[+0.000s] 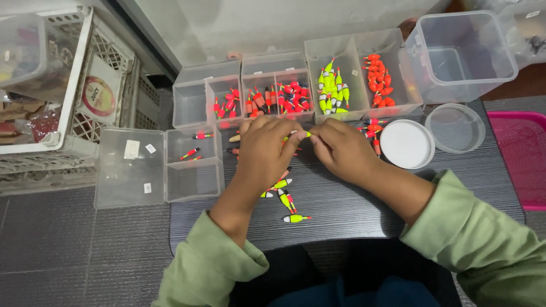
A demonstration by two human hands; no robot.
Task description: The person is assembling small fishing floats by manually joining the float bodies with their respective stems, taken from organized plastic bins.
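Both hands meet over the dark table [341,210], pinching one small yellow-green fishing float [303,135] between their fingertips. My left hand [264,149] grips its left end and my right hand [341,149] its right end. Several more yellow and red floats [287,200] lie loose on the table just below my left hand. Behind the hands stand clear sorting boxes: one with red floats [287,98], one with yellow-green floats [331,88], one with orange floats [379,79].
An open clear box [193,179] with a few floats and its flat lid sits at left. At right are a white round lid [406,144], a clear round tub [455,128], a large clear container [460,54] and a pink basket [523,159]. White crates [68,91] stand at far left.
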